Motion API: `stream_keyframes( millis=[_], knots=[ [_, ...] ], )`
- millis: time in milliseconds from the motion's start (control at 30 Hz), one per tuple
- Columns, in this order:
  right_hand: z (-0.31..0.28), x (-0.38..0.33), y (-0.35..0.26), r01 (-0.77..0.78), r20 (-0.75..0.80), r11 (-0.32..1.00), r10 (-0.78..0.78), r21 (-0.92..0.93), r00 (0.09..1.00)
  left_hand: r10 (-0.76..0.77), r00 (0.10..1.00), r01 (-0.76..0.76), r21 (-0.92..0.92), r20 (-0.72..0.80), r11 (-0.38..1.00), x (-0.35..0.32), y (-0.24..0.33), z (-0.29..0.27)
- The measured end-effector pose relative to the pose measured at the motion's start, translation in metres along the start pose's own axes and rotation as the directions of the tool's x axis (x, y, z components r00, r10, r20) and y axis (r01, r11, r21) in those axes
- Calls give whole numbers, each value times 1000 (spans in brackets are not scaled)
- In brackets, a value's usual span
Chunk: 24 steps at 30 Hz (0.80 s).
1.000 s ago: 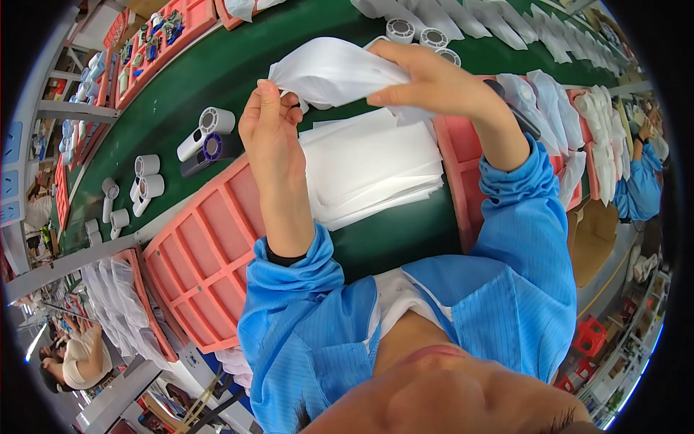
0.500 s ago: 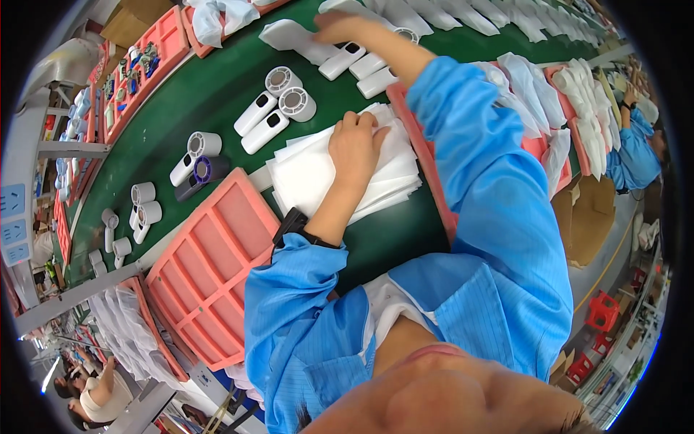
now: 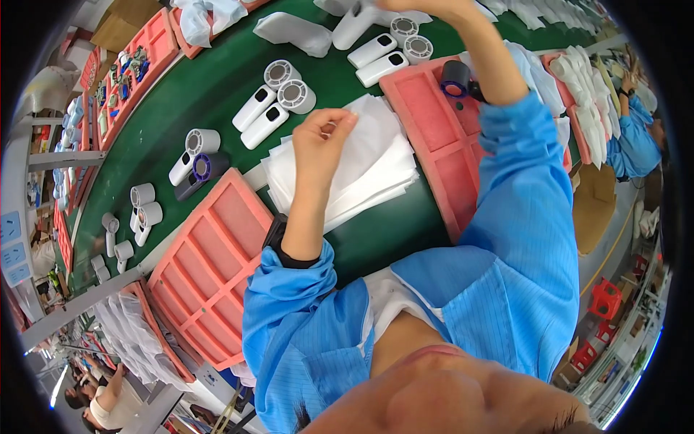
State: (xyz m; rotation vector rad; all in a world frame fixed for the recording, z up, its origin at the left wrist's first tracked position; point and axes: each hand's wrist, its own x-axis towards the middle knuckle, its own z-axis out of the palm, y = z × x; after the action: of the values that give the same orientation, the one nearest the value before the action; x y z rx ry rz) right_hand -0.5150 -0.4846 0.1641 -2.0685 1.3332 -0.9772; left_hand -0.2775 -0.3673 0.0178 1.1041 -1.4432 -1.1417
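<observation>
The stack of white sheets (image 3: 361, 170), thin and soft-looking with slightly fanned edges, lies on the green belt (image 3: 195, 94) and serves as the landmark here. Directly above its near-left corner hovers the person's left hand (image 3: 324, 137), fingers curled in and thumb meeting the fingertips as if pinching; whether anything thin sits between them cannot be told. The right hand (image 3: 426, 6) reaches far beyond the stack to the upper edge of the view, where it is cut off, so its grip cannot be told either.

Just right of the stack sits a pink moulded tray (image 3: 441, 130) with shallow rectangular pockets, and on its far part rests a dark cylindrical fan head with a purple rim (image 3: 455, 77). Left of the stack lies a second pink tray (image 3: 213, 267) (same ribbed compartments). Beyond the stack, on the belt, lie white handheld fans (image 3: 271, 108), smooth plastic with round grilled heads and flat oblong handles. Farther left, a white one and a dark one (image 3: 195, 163) lie side by side. Both sleeves are blue, finely striped cloth.
</observation>
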Motion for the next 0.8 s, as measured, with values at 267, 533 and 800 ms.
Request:
stream_keyframes(
  millis=[267,533,800],
  knots=[
    [-10,-89,-71,196,37,971,-203,136,979,-175,985,164,-320,-7,933,-6,48,-24],
    [85,-83,-44,523,139,847,-532,100,835,-30,986,-63,-536,-163,842,-10,65,-27],
    [124,-81,-49,421,-66,859,-458,-291,887,300,910,-321,-30,-285,947,-20,65,-8]
  ],
)
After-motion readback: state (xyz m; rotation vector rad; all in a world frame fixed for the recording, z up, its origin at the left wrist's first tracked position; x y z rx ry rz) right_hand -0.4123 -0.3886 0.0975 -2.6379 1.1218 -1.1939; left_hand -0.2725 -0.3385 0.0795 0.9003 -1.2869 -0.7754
